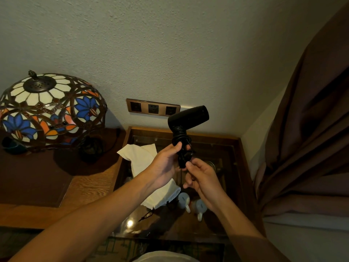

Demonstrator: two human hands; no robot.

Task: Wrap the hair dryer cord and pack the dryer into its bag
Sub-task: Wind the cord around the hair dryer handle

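Hair dryer (188, 116) up in the air above the glass-topped table (222, 148), nozzle aimed right, black cord (180, 136) coiled round its handle. Left hand (166, 163) grips that handle; right hand (202, 178) pinches the cord's end just below. The white bag (143, 159) lies on the glass beneath.

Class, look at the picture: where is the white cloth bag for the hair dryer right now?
The white cloth bag lies on the glass-topped table under the left hand, right of the stained-glass lamp and beside two mugs.
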